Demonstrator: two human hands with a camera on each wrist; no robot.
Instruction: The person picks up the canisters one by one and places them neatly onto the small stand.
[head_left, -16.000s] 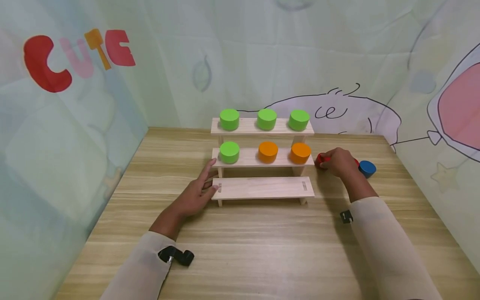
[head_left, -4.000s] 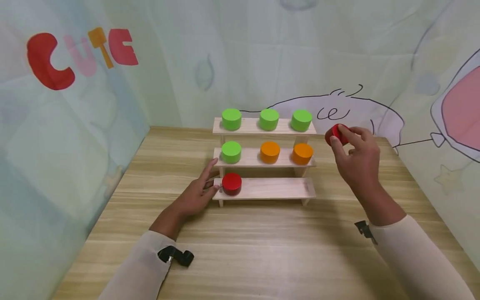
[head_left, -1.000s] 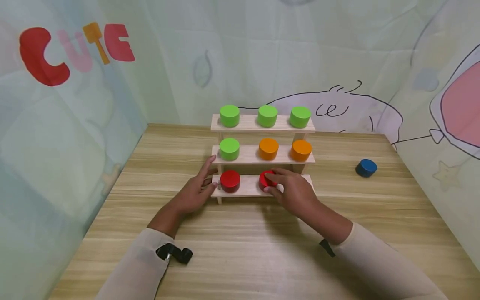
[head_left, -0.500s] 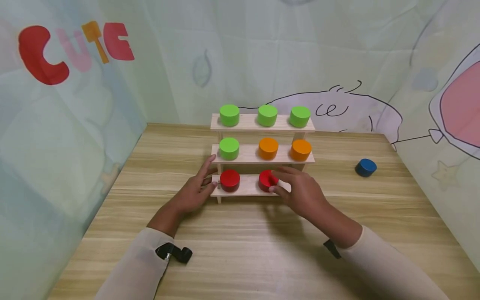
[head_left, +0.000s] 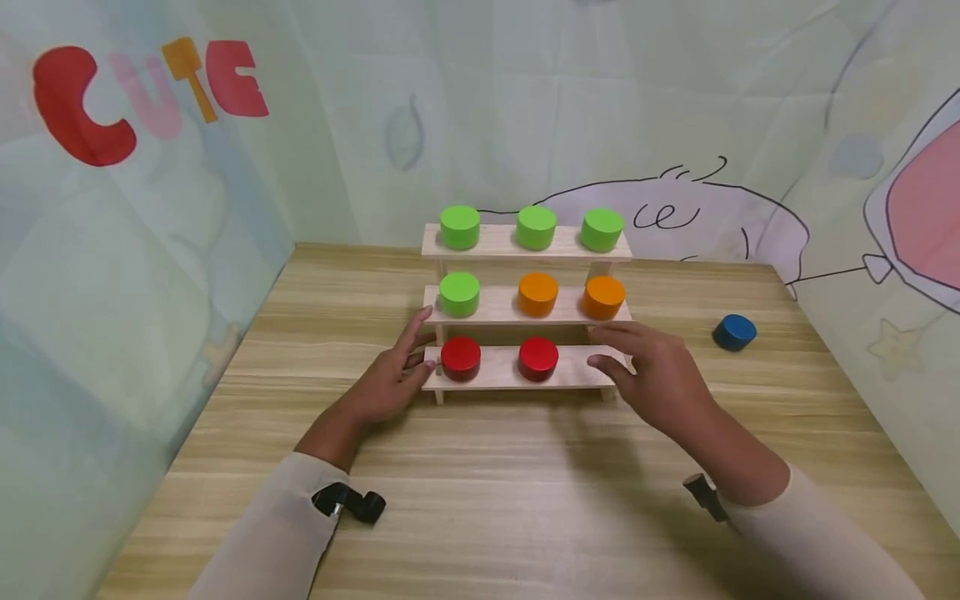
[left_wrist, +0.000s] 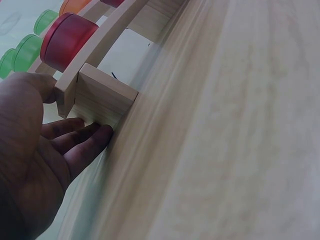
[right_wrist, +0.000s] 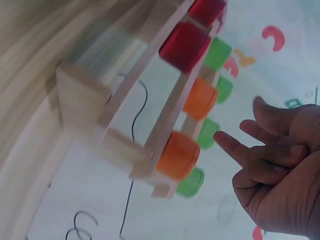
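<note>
A three-tier wooden rack (head_left: pixel 495 380) stands on the table, bearing round blocks. Green blocks (head_left: pixel 536 227) fill the top shelf. A green block (head_left: pixel 459 294) and two orange blocks (head_left: pixel 537 294) sit on the middle one. On the bottom shelf are a left red block (head_left: pixel 461 358) and a second red block (head_left: pixel 537 358). My left hand (head_left: pixel 384 385) rests against the rack's left end, thumb at the bottom shelf, other fingers beside the leg (left_wrist: pixel 102 90). My right hand (head_left: pixel 660 379), holding nothing, hovers by the bottom shelf's right end, thumb and fingers apart.
A blue block (head_left: pixel 734 332) lies on the wooden table (head_left: pixel 480 500), to the right of the rack. Printed cloth walls (head_left: pixel 360 125) border the table at the back and sides.
Both red blocks went from the table onto the bottom shelf, left one first. My right hand has just let go of the second and moved right. My left hand has stayed put.
</note>
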